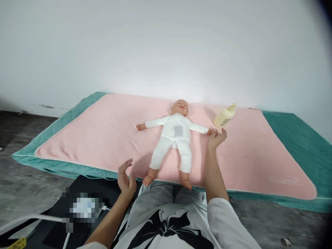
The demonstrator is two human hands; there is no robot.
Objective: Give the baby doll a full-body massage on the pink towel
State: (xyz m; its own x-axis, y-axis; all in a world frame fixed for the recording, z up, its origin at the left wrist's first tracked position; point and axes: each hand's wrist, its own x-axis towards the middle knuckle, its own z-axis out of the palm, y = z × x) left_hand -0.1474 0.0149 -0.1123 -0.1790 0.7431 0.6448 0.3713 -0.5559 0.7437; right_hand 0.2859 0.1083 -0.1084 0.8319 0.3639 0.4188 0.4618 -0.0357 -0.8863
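Note:
A baby doll [177,126] in a white long-sleeved top and white trousers lies on its back on a pink mat [103,131], arms spread and feet at the near edge. My right hand [217,139] is beside the doll's hand on the right, its fingers apart and slightly bent. Whether it touches the doll's hand I cannot tell. Just beyond my right hand is a pale yellow pump bottle [224,117], tilted in view. My left hand [126,178] hovers at the mat's near edge, left of the doll's feet, open with curved fingers and holding nothing.
Under the mat is a green quilted mattress [293,138] against a white wall [166,52]. At lower left stands a black surface [77,186] bearing a blurred-out item, a white cable and a pale curved bar [31,217]. Dark grey floor shows around the mattress.

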